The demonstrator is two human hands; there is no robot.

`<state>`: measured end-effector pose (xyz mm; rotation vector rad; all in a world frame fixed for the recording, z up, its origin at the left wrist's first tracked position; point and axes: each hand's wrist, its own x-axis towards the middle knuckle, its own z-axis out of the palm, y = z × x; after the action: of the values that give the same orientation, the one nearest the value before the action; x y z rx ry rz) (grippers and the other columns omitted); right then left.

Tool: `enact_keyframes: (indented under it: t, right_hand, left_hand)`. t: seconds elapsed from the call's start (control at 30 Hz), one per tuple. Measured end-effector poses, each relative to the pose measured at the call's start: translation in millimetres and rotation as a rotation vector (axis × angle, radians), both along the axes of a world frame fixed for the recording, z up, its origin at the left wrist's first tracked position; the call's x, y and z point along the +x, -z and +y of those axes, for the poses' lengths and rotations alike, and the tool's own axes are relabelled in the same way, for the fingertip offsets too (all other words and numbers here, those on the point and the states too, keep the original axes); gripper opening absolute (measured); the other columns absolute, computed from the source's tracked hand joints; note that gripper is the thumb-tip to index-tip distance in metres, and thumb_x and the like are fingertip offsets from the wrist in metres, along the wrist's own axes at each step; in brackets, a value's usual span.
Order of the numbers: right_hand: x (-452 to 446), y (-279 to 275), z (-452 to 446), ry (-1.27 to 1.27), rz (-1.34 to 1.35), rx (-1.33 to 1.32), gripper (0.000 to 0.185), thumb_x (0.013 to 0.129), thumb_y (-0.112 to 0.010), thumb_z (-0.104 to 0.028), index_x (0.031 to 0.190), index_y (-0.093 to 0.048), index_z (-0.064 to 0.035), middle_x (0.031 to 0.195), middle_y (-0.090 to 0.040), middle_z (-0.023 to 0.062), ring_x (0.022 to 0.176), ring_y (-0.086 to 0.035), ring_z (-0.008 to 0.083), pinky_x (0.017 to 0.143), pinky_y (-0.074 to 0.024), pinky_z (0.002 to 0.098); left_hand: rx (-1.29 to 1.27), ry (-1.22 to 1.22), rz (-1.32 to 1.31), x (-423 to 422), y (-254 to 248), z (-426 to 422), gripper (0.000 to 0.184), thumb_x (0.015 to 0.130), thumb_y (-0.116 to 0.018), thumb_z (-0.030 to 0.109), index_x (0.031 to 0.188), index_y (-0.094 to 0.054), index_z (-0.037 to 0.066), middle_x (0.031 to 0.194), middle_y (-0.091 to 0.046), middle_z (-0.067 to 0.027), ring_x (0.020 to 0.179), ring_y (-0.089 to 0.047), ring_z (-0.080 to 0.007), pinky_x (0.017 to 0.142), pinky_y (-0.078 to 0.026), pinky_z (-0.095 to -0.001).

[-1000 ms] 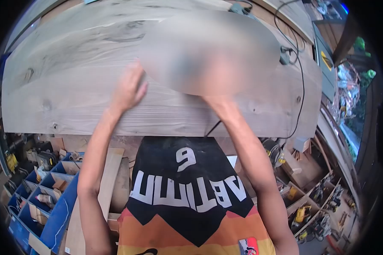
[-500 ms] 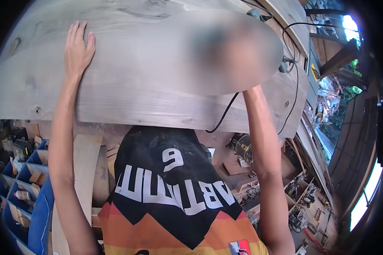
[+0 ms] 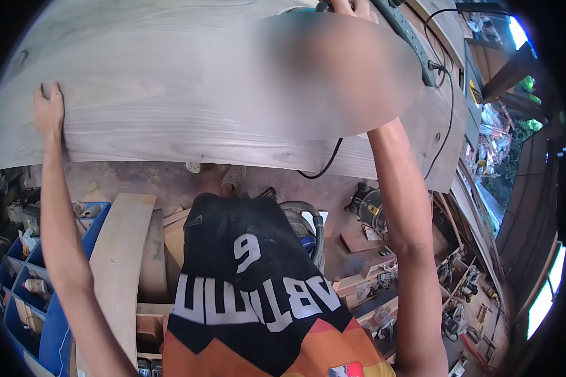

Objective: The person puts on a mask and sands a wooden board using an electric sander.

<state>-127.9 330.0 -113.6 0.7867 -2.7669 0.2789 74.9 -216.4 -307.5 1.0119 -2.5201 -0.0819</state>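
A wide grey wooden board (image 3: 151,107) lies in front of me. My left hand (image 3: 49,113) rests on its left part, with the fingers a little apart and nothing in them. At the top edge of the view my right hand (image 3: 352,7) shows in part, its fingers bent round a teal and black tool (image 3: 302,10). A blurred oval hides most of this tool and the rest of the hand. From beneath the blur a black cord (image 3: 334,157) loops over the board's near edge.
A dark power strip (image 3: 415,47) with a plugged cord lies at the board's right. Below left stand a blue divided organizer (image 3: 34,273) and a pale plank (image 3: 122,251). Wooden bins with tools (image 3: 459,301) are at lower right, near a hose (image 3: 319,232) on the floor.
My left hand has slid left along the board, then nearer the front edge. My right hand and the tool have moved right and away from me. The floor below the board shows more.
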Motion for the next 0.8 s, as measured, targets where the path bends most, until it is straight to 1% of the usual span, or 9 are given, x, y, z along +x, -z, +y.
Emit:
enact_keyframes:
  t: [0.03,0.17,0.23,0.3,0.33,0.43,0.5,0.67,0.8]
  right_hand:
    - [-2.6,-2.5,-0.1,-0.02,0.002,-0.022,0.052,0.072,-0.085,-0.026,0.117,-0.061,-0.0147,0.106,-0.059,0.0188,0.102,-0.063,0.0411,0.084,-0.0543,0.0515]
    - [24.1,-7.9,-3.6,0.058,-0.088,0.086,0.048,0.073,-0.085,-0.024,0.114,-0.063,-0.0135,0.103,-0.062,0.0173,0.1,-0.065,0.0397,0.083,-0.0541,0.0504]
    - [36.8,-7.3,-5.6,0.045,-0.07,0.03,0.047,0.073,-0.085,-0.023,0.113,-0.063,-0.0125,0.102,-0.063,0.0183,0.101,-0.065,0.0406,0.083,-0.054,0.0503]
    - [25.6,-7.2,-11.1,0.06,-0.043,0.016,0.048,0.073,-0.085,-0.023,0.114,-0.062,-0.0121,0.102,-0.062,0.0189,0.099,-0.065,0.0411,0.082,-0.0543,0.0501]
    - [13.7,2.0,-7.9,-0.008,0.071,0.002,0.048,0.073,-0.084,-0.022,0.115,-0.062,-0.0115,0.103,-0.063,0.0205,0.096,-0.066,0.0419,0.08,-0.0545,0.0509]
    - [14.3,-4.5,-11.5,0.033,-0.014,0.041,0.048,0.072,-0.084,-0.023,0.115,-0.063,-0.0119,0.104,-0.064,0.0225,0.094,-0.067,0.0429,0.079,-0.0547,0.0521]
    - [30.0,-7.5,-12.2,0.046,-0.07,0.069,0.047,0.072,-0.083,-0.025,0.114,-0.065,-0.0113,0.106,-0.065,0.0247,0.097,-0.067,0.0449,0.082,-0.056,0.0513]
    - [31.4,-7.8,-22.8,0.109,-0.077,0.04,0.05,0.073,-0.082,-0.026,0.118,-0.065,-0.0109,0.107,-0.065,0.0231,0.103,-0.066,0.043,0.086,-0.0551,0.0509]
    - [30.4,-5.3,-16.2,0.081,0.04,0.088,0.049,0.074,-0.081,-0.025,0.117,-0.064,-0.0097,0.107,-0.063,0.0226,0.102,-0.065,0.0424,0.084,-0.0544,0.0509]
  left_hand:
    - [0.012,-0.021,-0.005,0.0,-2.3,1.9,0.07,0.099,-0.054,0.055,0.147,-0.057,0.004,0.151,-0.057,-0.0213,0.138,-0.053,-0.0418,0.115,-0.041,-0.0466]
    - [-0.013,-0.071,-0.036,-4.3,6.2,-16.9,0.072,0.098,-0.052,0.059,0.148,-0.057,0.008,0.151,-0.057,-0.0203,0.14,-0.052,-0.0411,0.116,-0.04,-0.0469]
    - [-0.032,-0.053,-0.074,-2.2,9.8,-21.9,0.073,0.098,-0.051,0.06,0.148,-0.057,0.007,0.15,-0.057,-0.0208,0.139,-0.052,-0.0415,0.116,-0.04,-0.0477]
    - [-0.049,-0.045,-0.071,-8.5,5.5,-23.0,0.074,0.098,-0.05,0.06,0.149,-0.057,0.007,0.15,-0.057,-0.0213,0.14,-0.052,-0.0419,0.116,-0.04,-0.0483]
    - [-0.053,-0.04,-0.07,-9.4,2.3,-20.2,0.074,0.098,-0.049,0.06,0.149,-0.057,0.007,0.15,-0.057,-0.0215,0.14,-0.052,-0.0422,0.117,-0.04,-0.0485]
    - [-0.123,-0.001,-0.07,-5.2,15.6,-36.3,0.075,0.098,-0.049,0.06,0.15,-0.056,0.007,0.149,-0.058,-0.0223,0.14,-0.051,-0.0428,0.117,-0.039,-0.0491]
    - [-0.137,0.005,-0.067,-16.8,12.8,-34.7,0.074,0.098,-0.049,0.059,0.15,-0.056,0.007,0.149,-0.058,-0.0227,0.14,-0.051,-0.0429,0.118,-0.038,-0.0493]
    - [-0.126,-0.046,-0.097,-11.3,8.6,-21.4,0.073,0.097,-0.051,0.06,0.149,-0.057,0.009,0.151,-0.056,-0.0232,0.14,-0.051,-0.0427,0.119,-0.036,-0.0499]
    - [-0.155,-0.072,-0.118,-14.9,11.0,-24.2,0.073,0.097,-0.052,0.062,0.15,-0.056,0.012,0.153,-0.054,-0.0225,0.143,-0.047,-0.0421,0.12,-0.034,-0.0521]
